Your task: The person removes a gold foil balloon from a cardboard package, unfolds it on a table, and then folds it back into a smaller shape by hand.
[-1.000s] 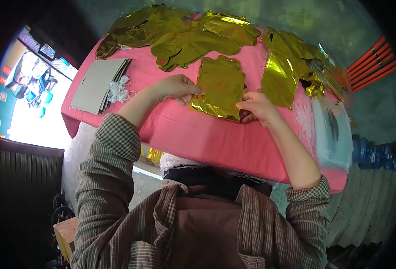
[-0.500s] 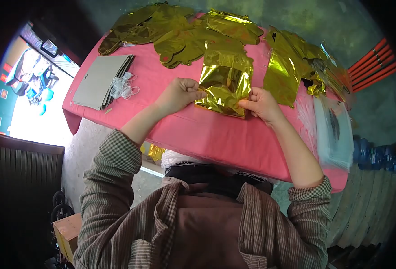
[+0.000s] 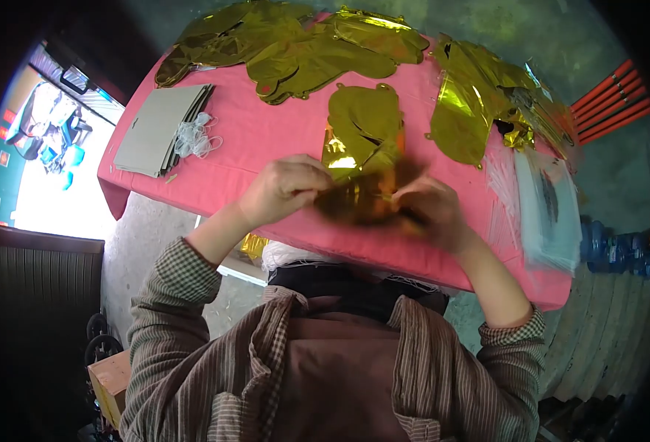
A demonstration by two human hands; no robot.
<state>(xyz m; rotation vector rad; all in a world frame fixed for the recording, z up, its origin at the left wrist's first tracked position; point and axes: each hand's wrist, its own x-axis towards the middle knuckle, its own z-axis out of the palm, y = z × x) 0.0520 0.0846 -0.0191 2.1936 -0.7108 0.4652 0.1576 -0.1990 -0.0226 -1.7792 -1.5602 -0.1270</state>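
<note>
A flat, deflated gold foil balloon (image 3: 363, 121) lies on the pink-covered table in front of me, with small tabs along its edge. Its near end is lifted, folded and smeared by motion. My left hand (image 3: 286, 190) pinches that near end at the left side, thumb and fingers pressed together. On the right side, my right hand (image 3: 435, 212) has its fingers closed on the foil, though they are blurred.
More flat gold foil balloons (image 3: 295, 62) lie along the table's far side, others (image 3: 461, 110) at the right. Grey cardboard sheets (image 3: 155, 129) and white string (image 3: 196, 136) are at the left. Clear plastic bags (image 3: 549, 214) lie near the right edge of the pink tablecloth (image 3: 266, 132).
The balloon's near end has come up and toward me, folding over between both hands. Both hands have moved nearer to my body, and the right one is blurred.
</note>
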